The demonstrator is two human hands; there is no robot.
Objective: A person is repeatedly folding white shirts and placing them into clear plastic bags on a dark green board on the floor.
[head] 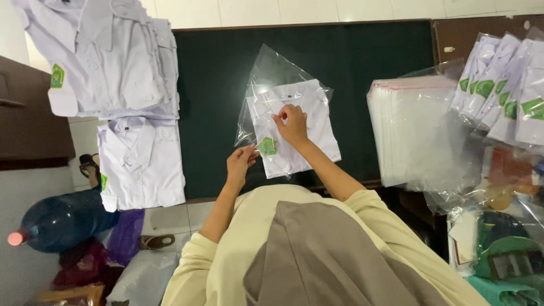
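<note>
A folded white shirt (300, 127) lies near the middle of the dark green table (368, 62), partly inside a clear plastic bag (272, 68). The bag's closed end points away from the person; its open mouth faces the person. The shirt's long axis runs roughly from the person outward, tilted slightly. A green badge (267, 146) shows near the shirt's near-left corner.

The right hand (293, 123) rests on top of the shirt at mid-length, fingers curled together and pinching at the fabric or the film over it; which of the two cannot be told. The left hand (240, 163) sits at the bag's near-left edge, just beside the badge, fingertips pinching the film at the mouth. The right hand is farther up the shirt.

A stack of folded white shirts (113, 68) lies left, a pile of empty clear bags (408, 130) right, bagged shirts (504, 85) beyond.
</note>
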